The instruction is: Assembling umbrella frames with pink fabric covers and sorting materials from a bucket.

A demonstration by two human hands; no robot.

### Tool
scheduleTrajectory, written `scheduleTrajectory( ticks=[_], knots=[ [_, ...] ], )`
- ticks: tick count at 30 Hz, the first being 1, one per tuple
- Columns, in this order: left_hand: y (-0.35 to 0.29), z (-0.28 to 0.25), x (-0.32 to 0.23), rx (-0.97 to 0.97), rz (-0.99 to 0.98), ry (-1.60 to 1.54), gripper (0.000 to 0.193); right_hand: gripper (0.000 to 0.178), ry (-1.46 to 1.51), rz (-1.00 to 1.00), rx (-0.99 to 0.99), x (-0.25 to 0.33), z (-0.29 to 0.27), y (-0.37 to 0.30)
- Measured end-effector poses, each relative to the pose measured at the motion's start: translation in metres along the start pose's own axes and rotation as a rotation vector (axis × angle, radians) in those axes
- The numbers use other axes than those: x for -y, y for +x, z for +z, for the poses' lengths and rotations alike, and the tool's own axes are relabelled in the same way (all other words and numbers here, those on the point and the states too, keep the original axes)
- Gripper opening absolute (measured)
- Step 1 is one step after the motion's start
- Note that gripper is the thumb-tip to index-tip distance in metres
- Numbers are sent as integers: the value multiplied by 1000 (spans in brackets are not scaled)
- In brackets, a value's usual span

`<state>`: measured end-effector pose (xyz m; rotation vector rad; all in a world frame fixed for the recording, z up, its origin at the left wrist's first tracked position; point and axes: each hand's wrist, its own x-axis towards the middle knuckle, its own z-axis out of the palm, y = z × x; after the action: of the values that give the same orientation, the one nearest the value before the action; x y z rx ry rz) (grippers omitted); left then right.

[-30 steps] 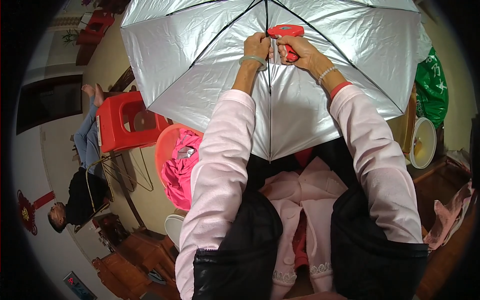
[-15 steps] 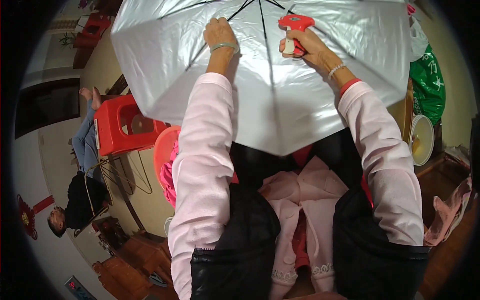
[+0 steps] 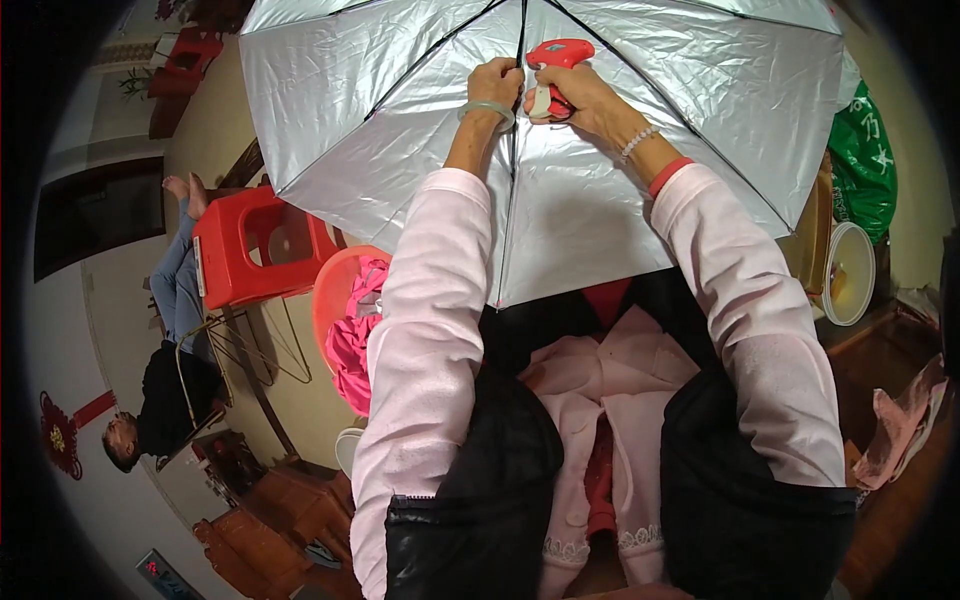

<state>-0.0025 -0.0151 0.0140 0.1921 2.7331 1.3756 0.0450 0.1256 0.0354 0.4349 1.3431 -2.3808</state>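
Your left hand (image 3: 497, 82) is pinched shut on a black metal rib (image 3: 518, 45) of the open umbrella with the silver lining (image 3: 400, 110), right up near the hub. Your right hand (image 3: 575, 92) is closed around a small red plastic tagging gun (image 3: 556, 58), pressed against the canopy just beside your left — the two hands almost touch. The umbrella sits spread over your lap, above a red plastic stool (image 3: 250, 250) and an orange basket of pink cloth (image 3: 340, 310) to your left.
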Motion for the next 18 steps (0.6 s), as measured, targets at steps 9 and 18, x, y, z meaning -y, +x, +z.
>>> scheduleTrajectory(
  ticks=[9,18],
  knots=[
    [1,1,0,-39,76,99,26,27,397,132,142,0,-15,-4],
    [1,3,4,-16,120,89,28,16,292,154,184,-6,-18,13]
  ],
)
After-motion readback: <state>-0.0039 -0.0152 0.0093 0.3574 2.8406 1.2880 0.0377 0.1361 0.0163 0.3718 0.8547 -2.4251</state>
